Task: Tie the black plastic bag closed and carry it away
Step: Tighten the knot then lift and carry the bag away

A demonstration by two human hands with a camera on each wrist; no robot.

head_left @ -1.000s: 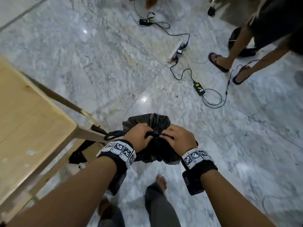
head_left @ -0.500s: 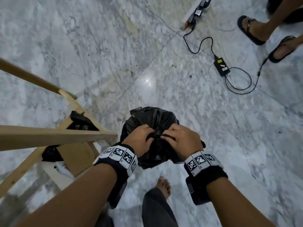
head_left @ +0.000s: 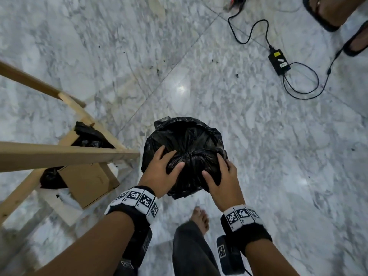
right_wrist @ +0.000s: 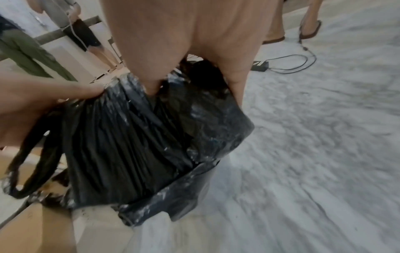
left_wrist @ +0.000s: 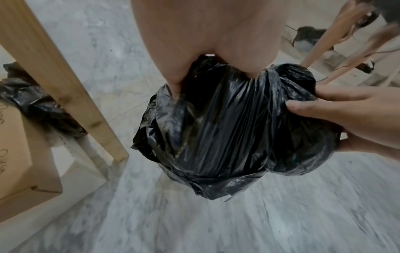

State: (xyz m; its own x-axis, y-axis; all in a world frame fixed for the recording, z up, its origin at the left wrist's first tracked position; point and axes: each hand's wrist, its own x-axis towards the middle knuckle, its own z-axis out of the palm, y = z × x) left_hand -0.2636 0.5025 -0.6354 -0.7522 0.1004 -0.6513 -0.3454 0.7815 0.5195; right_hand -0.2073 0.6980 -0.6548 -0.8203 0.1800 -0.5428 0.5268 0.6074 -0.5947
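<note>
The black plastic bag [head_left: 191, 140] hangs gathered shut at its top, above the marble floor, between my two hands. My left hand [head_left: 165, 168] lies spread over its top left, fingers curving into the plastic. My right hand [head_left: 221, 176] clasps its right side. In the left wrist view my left fingers [left_wrist: 175, 82] dig into the bag [left_wrist: 216, 137], while the right hand [left_wrist: 357, 116] squeezes a bulge between thumb and fingers. In the right wrist view a loose handle loop [right_wrist: 28, 167] dangles from the bag [right_wrist: 129, 137] below my left hand [right_wrist: 43, 95].
A wooden table frame [head_left: 59, 154] stands close on the left, with a cardboard box [head_left: 87, 182] and another black bag [head_left: 89, 136] beneath it. A power adapter with cable [head_left: 278, 61] lies ahead right, near another person's sandalled feet [head_left: 326, 10]. My bare foot [head_left: 201, 216] is below the bag.
Both hands have left the pinched knot at the bag's top and spread over its sides. The table has slid further left in view.
</note>
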